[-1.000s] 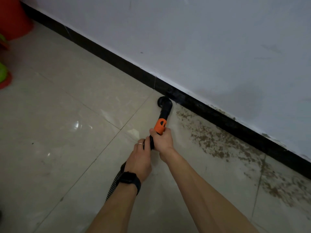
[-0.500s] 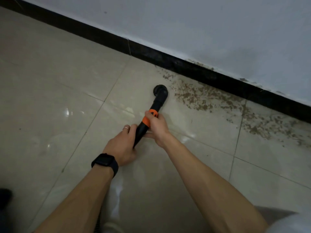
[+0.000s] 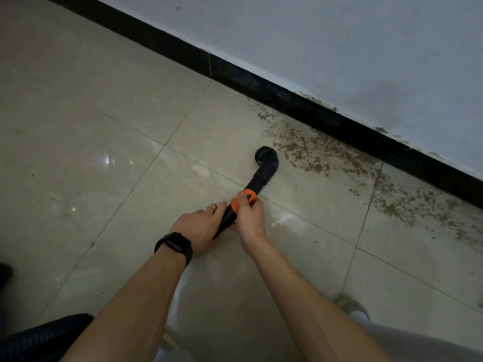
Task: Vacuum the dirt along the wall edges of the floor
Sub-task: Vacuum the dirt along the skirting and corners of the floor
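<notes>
A black vacuum nozzle (image 3: 265, 163) with an orange collar (image 3: 244, 198) rests its round brush head on the beige floor tile, at the left end of a brown dirt patch (image 3: 321, 155). The dirt runs rightward along the black baseboard (image 3: 300, 105) under the pale wall. My right hand (image 3: 249, 218) grips the tube at the orange collar. My left hand (image 3: 202, 227), with a ring and a black watch at the wrist, holds the tube just behind it. The brush head stands a short way off the baseboard.
A black ribbed hose (image 3: 39, 338) lies at the lower left corner. A shoe (image 3: 351, 307) and a grey trouser leg (image 3: 418, 343) show at the lower right. More dirt (image 3: 428, 205) spreads over the tile to the right.
The nozzle has come away from the baseboard and now sits at the dirt patch's left edge. The view has shifted right along the wall; the red and green objects at the left are gone.
</notes>
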{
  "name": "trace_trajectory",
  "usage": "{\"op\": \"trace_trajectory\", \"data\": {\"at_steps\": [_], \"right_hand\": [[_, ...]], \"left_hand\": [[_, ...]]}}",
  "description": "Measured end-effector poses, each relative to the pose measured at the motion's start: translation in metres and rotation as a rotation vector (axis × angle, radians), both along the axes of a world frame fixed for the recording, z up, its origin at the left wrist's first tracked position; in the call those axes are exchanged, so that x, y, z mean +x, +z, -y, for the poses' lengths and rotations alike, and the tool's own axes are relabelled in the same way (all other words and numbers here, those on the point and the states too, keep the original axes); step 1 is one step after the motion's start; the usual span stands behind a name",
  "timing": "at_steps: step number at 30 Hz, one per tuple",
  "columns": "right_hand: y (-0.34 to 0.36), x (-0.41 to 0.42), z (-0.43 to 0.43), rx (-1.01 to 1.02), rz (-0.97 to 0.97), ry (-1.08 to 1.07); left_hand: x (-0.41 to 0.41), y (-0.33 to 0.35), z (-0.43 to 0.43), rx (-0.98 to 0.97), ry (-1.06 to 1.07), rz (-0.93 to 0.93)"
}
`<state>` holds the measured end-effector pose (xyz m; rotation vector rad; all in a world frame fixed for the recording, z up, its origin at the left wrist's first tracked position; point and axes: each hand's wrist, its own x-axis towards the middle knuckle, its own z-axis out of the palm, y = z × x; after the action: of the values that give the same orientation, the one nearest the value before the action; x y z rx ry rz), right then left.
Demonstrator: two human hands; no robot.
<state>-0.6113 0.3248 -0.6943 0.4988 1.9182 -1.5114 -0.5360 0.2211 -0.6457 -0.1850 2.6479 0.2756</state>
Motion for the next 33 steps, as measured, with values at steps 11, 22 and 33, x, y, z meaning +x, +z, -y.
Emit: {"op": "trace_trajectory", "data": {"at_steps": [11,22,33], "right_hand": [[0.005,-0.026,0.011,-0.042,-0.012,0.039],[0.001,-0.046,0.018,-0.046,-0.039,0.069],[-0.002,-0.065,0.025,-0.032,-0.038,0.085]], "left_hand": [[-0.018,0.000,-0.004,-0.052,0.097,0.055],[-0.034,-0.001,0.001,-0.026,0.145,0.024],[-0.049,-0.005,0.006,-0.008,0.184,0.000]]}}
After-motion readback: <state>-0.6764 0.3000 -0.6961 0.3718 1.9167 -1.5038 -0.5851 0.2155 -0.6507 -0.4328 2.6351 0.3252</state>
